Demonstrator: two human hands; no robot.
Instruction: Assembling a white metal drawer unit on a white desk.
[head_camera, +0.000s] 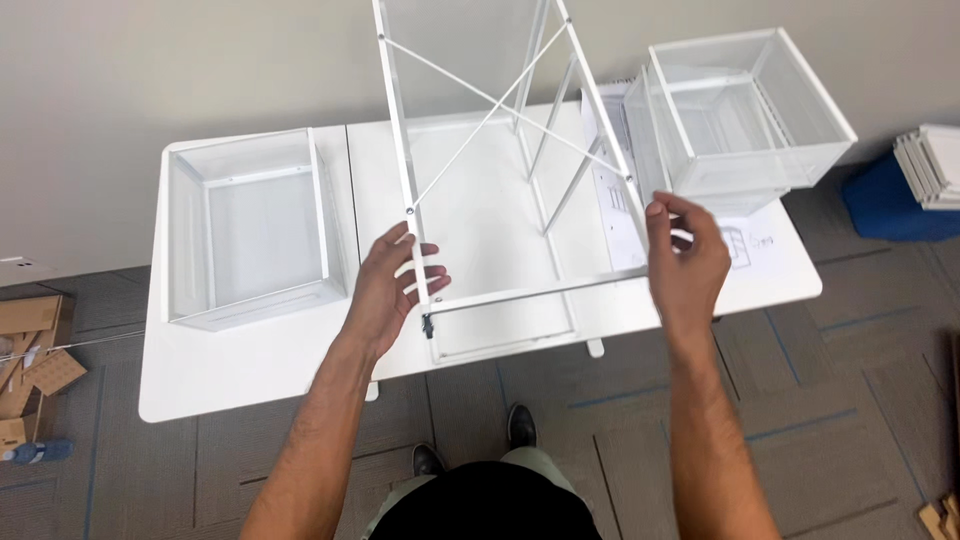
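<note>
While the white frame (500, 150) stands mid-picture on the table (250, 370), both hands grip it — left hand (385, 290) half-curled around one post, right hand (688, 262) pinching another.

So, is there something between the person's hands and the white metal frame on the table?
Nothing visible. The left hand already touches the near-left post of the white metal frame with crossed braces, and the right hand is at its near-right post.

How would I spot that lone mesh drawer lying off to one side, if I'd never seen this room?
Find the white table against the wall, with a tall white metal frame standing at its middle between the person's hands. Look to the far left end of the tabletop, beyond the left hand. There the white mesh drawer lies flat and alone, unlike the stacked drawers at the right end.
</note>
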